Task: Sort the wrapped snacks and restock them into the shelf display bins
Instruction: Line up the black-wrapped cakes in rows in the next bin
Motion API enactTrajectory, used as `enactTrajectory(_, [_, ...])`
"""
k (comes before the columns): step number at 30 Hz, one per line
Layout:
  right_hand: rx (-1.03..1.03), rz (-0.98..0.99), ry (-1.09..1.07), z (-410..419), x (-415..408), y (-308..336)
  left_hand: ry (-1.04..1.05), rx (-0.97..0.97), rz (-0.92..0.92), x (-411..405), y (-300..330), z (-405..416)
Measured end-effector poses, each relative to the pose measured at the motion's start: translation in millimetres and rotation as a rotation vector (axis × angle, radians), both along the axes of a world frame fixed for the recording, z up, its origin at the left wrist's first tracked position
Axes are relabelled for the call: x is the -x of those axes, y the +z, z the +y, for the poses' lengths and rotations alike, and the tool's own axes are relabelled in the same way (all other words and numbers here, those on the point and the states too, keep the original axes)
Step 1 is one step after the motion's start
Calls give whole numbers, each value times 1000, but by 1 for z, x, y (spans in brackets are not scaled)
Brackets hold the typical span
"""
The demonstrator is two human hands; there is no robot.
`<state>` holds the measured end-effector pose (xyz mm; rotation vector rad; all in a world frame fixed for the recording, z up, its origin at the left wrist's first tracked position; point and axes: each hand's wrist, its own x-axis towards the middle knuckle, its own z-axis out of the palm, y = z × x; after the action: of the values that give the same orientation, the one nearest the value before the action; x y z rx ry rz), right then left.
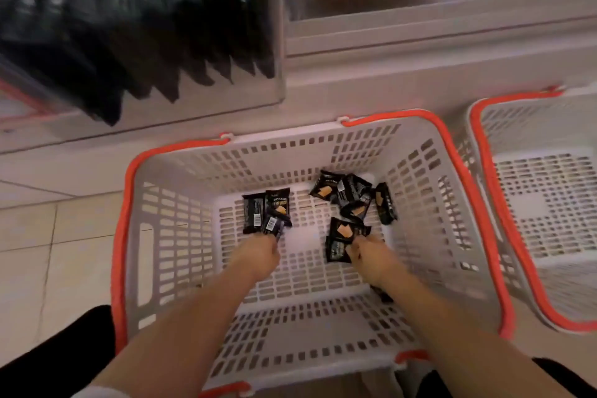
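A white plastic basket (181, 236) with orange handles stands on the floor below me. Several black wrapped snacks lie on its bottom: a small group at the left (266, 212) and a looser pile at the right (352, 197). My left hand (260, 254) reaches into the basket and grips black packets at the lower edge of the left group. My right hand (368, 254) pinches a black packet (337, 249) at the near end of the right pile. One more packet (382, 294) peeks out from under my right forearm.
A clear shelf bin (277, 87) at upper left holds a row of upright black packets (135, 26). To its right is another bin (420, 29) with a yellow label. A second white basket (549, 203) stands at the right. Tiled floor lies at the left.
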<state>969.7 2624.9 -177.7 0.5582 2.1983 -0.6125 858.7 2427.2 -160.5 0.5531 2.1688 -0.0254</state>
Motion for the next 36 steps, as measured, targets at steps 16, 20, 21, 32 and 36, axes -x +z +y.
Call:
enactTrajectory(16, [-153,152,143,7,6,-52,474,58,260,-7,-68,20])
enactTrajectory(20, [-30,178,96,11,12,-52,464,146,323,-16,-77,29])
enactTrajectory(21, [21,172,64,12,14,-50,449,159,332,-19,-78,31])
enactTrajectory(32, [510,21,-177,51,27,28,1181,-507,-404,-29,-57,57])
enactTrajectory(36, [603,45,-339,56,6,41,1514,-725,-836,-41,-38,72])
